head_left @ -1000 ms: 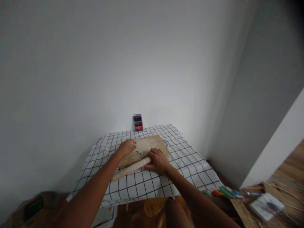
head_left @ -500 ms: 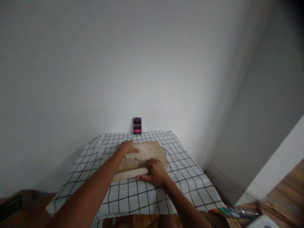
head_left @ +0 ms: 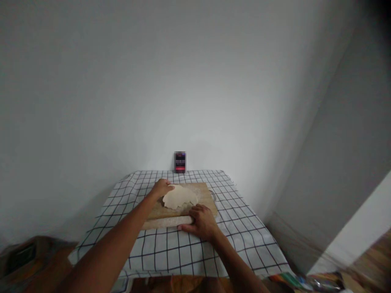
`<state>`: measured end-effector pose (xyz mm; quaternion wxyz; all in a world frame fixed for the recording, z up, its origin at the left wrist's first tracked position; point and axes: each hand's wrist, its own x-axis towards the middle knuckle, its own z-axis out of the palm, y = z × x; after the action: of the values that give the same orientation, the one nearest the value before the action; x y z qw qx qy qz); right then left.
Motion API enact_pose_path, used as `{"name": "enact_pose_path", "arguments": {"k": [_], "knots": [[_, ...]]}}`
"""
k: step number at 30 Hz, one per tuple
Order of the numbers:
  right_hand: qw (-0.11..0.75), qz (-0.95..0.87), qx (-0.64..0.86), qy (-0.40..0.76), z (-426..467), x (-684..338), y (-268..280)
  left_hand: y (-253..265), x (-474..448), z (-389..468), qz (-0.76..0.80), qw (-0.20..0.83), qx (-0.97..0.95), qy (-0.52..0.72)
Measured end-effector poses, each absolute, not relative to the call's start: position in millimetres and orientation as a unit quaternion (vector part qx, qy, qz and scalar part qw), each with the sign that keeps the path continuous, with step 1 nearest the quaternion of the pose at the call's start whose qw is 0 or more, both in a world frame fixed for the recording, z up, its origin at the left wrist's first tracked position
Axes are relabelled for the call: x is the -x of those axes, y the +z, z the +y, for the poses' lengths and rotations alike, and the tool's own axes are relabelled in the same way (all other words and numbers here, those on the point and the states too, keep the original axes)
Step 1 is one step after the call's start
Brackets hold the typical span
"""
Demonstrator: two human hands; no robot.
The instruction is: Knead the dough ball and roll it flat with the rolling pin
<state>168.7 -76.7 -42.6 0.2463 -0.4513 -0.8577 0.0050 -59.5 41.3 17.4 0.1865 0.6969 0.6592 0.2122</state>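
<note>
A flat, pale sheet of dough (head_left: pixel 179 197) with an uneven outline lies on a wooden board (head_left: pixel 200 188) dusted with flour. My left hand (head_left: pixel 161 187) is closed at the far left edge of the dough, pinching it between thumb and fingers. Along the board's near edge lies a floury rolling pin (head_left: pixel 166 222). My right hand (head_left: pixel 201 221) is wrapped over the pin's right end, its thumb on the near side and its fingers reaching over the board; that end is hidden under the palm.
A white cloth with dark checks (head_left: pixel 244 238) covers the table. A small dark box-like item (head_left: pixel 180 162), blurred out, stands against the wall at the back. Colourful packets (head_left: pixel 290 280) lie low at the right, and a brown object (head_left: pixel 27 254) sits at the lower left.
The dough has turned on the board: its ragged edge, earlier at the near left, now faces near right. My left hand went from lying over the dough to pinching its edge. My right hand stayed put.
</note>
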Motion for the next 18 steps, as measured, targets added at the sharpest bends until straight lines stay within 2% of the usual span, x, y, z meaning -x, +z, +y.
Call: {"name": "enact_pose_path", "arguments": {"k": [6, 11, 18], "knots": [[0.252, -0.859, 0.445, 0.001, -75.9, -168.1, -45.4, 24.4, 51.2, 19.2, 0.622, 0.065, -0.755, 0.197], [0.251, -0.863, 0.439, 0.016, -80.4, -168.0, -41.0, -6.5, 15.0, 1.7, 0.555, 0.05, -0.822, 0.121], [0.241, -0.866, 0.438, 0.01, -80.2, -169.2, -41.8, -18.4, 36.9, -6.8, 0.521, 0.048, -0.837, 0.16]]}}
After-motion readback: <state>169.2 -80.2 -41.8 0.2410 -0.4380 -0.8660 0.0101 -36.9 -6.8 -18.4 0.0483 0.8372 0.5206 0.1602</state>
